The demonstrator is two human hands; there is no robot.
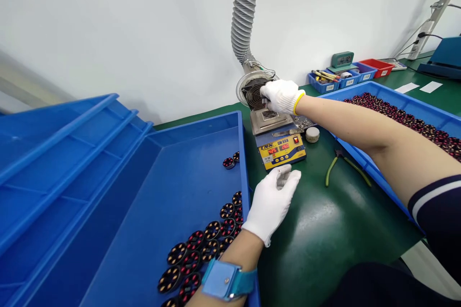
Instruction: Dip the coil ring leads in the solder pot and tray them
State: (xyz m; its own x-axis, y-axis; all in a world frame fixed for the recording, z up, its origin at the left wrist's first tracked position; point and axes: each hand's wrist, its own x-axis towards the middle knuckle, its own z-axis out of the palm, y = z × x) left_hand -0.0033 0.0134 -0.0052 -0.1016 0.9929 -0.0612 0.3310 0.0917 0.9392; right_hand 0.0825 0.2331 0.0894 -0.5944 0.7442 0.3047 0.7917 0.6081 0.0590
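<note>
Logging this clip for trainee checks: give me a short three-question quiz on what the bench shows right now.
1. The right hand reaches to: A) the cutters, B) the back of the heater unit with red displays, C) the left tray?
2. True or false: the left hand holds the cutters.
3. Fill in: the wrist strap on the left arm is ____.
Key: 1 B; 2 false; 3 blue.

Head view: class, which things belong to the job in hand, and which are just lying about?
In use, it seems: right hand, solder pot, fume hose, left hand, round coils in the blue tray.
Lying about: green-handled cutters, round tin, clock, small bins.
</note>
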